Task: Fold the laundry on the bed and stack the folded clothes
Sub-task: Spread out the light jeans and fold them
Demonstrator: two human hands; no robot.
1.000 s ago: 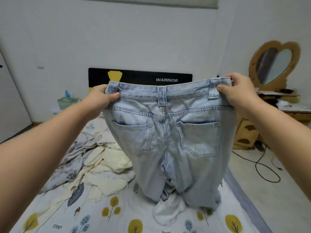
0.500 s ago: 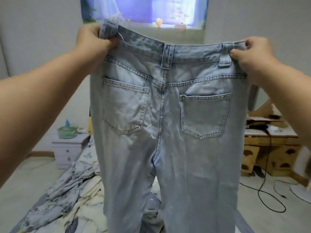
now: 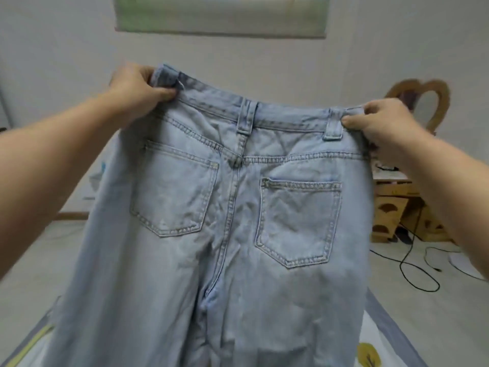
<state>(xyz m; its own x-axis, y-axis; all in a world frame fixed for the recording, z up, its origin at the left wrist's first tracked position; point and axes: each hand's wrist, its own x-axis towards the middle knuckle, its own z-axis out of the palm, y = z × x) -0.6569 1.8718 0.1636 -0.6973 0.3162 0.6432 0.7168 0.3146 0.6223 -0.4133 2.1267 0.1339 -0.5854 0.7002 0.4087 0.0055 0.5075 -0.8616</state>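
Observation:
Light blue jeans (image 3: 232, 234) hang in front of me, back side toward me, with both rear pockets showing. My left hand (image 3: 137, 88) grips the waistband at its left end. My right hand (image 3: 381, 123) pinches the waistband at its right end, by a belt loop. The waistband tilts, higher on the left. The legs hang down past the bottom of the frame. The bed (image 3: 381, 332), with a white sheet printed with yellow trees and a grey border, shows only at the lower corners. The other laundry is hidden behind the jeans.
A wooden dresser (image 3: 397, 207) with a heart-shaped mirror (image 3: 428, 102) stands at the right. Black cables (image 3: 412, 271) trail over the pale floor beside the bed. A window blind (image 3: 219, 17) hangs on the far wall.
I lifted the jeans high off the bed, then lowered them a little. The laundry pile that showed a second ago is now hidden behind the spread denim.

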